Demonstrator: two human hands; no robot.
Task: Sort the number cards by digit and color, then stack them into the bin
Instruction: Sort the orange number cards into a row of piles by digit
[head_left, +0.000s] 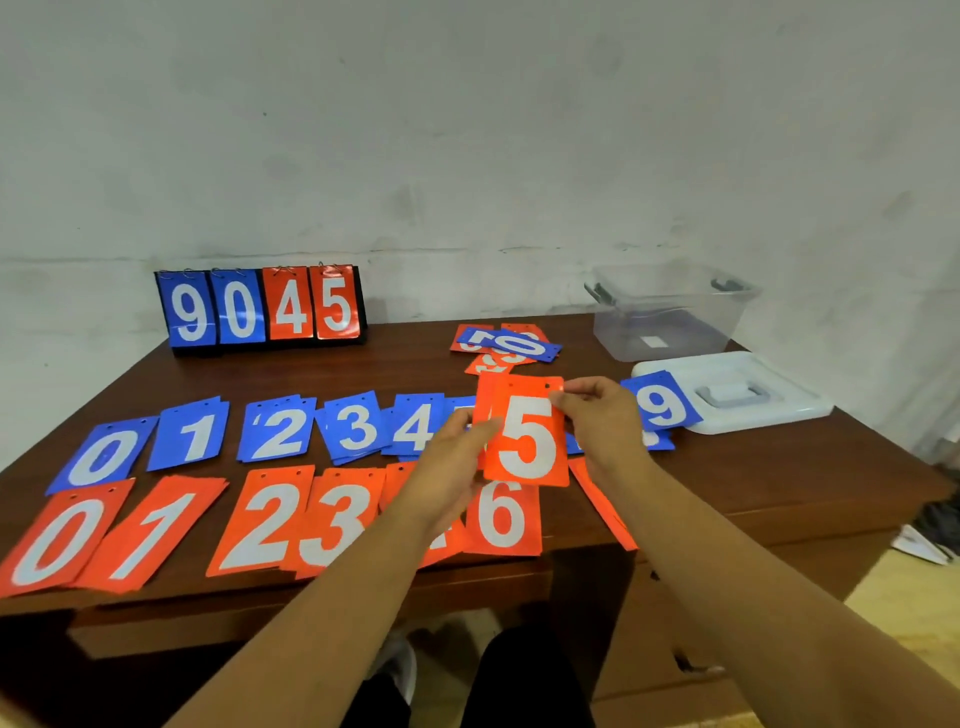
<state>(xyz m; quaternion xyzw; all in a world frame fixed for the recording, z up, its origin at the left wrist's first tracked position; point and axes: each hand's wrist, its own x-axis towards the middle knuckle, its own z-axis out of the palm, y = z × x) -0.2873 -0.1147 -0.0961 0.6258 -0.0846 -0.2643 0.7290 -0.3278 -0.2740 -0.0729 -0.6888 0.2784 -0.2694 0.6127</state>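
Note:
Both of my hands hold a small stack of red 5 cards (527, 436) upright above the table's middle. My left hand (452, 467) grips its left edge and my right hand (602, 421) pinches its top right corner. Behind it runs a row of blue card piles from 0 (104, 457) to 4 (415, 426), with a blue 9 (662, 402) at the right. Nearer me lie red piles from 0 (57, 535) to 3 (337, 519), plus a red 6 (501, 514). Unsorted cards (506, 345) lie further back. The clear bin (670, 312) stands at the back right.
A flip scoreboard (262, 306) reading 9045 stands at the back left against the wall. The bin's white lid (732, 389) lies flat at the right, under the blue 9 card's edge. The brown table (779, 467) ends close to the red row.

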